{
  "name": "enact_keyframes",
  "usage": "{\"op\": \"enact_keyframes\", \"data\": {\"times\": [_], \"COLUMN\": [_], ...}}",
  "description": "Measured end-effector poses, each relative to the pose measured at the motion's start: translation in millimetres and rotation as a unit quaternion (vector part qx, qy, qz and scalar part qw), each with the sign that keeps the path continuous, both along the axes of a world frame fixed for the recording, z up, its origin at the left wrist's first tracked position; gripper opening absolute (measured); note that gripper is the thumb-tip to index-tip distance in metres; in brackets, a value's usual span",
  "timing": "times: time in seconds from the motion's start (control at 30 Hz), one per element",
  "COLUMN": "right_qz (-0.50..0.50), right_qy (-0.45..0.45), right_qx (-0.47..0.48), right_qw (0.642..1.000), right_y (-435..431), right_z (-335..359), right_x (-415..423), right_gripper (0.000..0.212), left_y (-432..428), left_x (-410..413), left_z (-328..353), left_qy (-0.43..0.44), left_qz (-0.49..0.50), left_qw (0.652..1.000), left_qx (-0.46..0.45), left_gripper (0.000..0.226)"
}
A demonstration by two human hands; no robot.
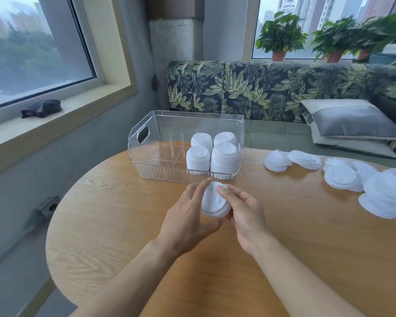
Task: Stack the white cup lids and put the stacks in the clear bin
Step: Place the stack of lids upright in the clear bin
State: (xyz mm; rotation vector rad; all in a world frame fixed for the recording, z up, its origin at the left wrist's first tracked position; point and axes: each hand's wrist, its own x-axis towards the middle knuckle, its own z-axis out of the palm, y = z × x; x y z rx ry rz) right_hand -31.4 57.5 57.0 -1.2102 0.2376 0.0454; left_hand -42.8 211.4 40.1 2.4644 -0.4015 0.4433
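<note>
Both hands hold a short stack of white cup lids (214, 202) just in front of the clear bin (156, 143). My left hand (188, 216) cups the stack from the left with fingers curled round its rim. From the right, my right hand (242, 209) grips it, thumb lying across the top. Inside the bin's right end stand several tall lid stacks (223, 159). Loose white lids and low stacks (343, 177) lie spread on the table at the right.
The round wooden table (124, 225) carries everything. Behind it runs a leaf-patterned bench (261, 88) with grey cushions (352, 120). Potted plants (281, 35) stand on the far sill, and a dark bundle (41, 108) lies on the left windowsill.
</note>
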Motion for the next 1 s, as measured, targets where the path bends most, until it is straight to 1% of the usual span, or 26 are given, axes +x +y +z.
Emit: {"op": "enact_keyframes", "data": {"times": [0.1, 0.17, 0.23, 0.3, 0.37, 0.43, 0.5, 0.6, 0.77, 0.87, 0.9, 1.0], "right_qz": [0.002, 0.002, 0.012, 0.009, -0.019, -0.037, -0.046, -0.049, -0.051, -0.053, -0.053, -0.052], "right_qy": [0.006, -0.007, -0.025, -0.024, -0.014, -0.026, -0.048, -0.072, -0.092, -0.096, -0.094, -0.088], "right_qx": [0.019, 0.037, 0.065, 0.081, 0.046, -0.018, -0.059, -0.079, -0.054, -0.043, -0.042, -0.048], "right_qw": [1.000, 0.999, 0.997, 0.996, 0.999, 0.999, 0.996, 0.993, 0.993, 0.993, 0.993, 0.994], "right_y": [6, 7, 7, 5, 0, -7, -15, -26, -32, -35, -36, -37], "right_z": [-1, -3, -7, -12, -20, -30, -37, -43, -49, -49, -50, -52], "right_x": [8, 12, 16, 19, 22, 24, 25, 26, 27, 33, 37, 46], "right_gripper": [0.040, 0.043, 0.038, 0.033, 0.034, 0.036, 0.042, 0.047, 0.047, 0.043, 0.039, 0.012], "left_y": [5, 8, 12, 16, 21, 25, 27, 28, 22, 15, 12, 6], "left_x": [11, 19, 31, 48, 70, 96, 122, 163, 223, 249, 256, 271], "left_z": [2, 3, 7, 14, 25, 36, 46, 55, 59, 56, 54, 46], "left_qy": [0.020, 0.034, 0.037, 0.029, 0.019, 0.004, -0.004, 0.007, 0.041, 0.051, 0.053, 0.073], "left_qz": [-0.013, -0.026, -0.026, -0.013, 0.015, 0.046, 0.064, 0.094, 0.122, 0.120, 0.120, 0.116], "left_qw": [1.000, 0.999, 0.998, 0.998, 0.997, 0.996, 0.995, 0.994, 0.991, 0.991, 0.991, 0.990], "left_qx": [-0.006, -0.026, -0.044, -0.055, -0.072, -0.082, -0.076, -0.052, -0.047, -0.034, -0.029, -0.033], "left_gripper": [0.094, 0.093, 0.094, 0.097, 0.098, 0.089, 0.078, 0.073, 0.065, 0.065, 0.066, 0.065]}}
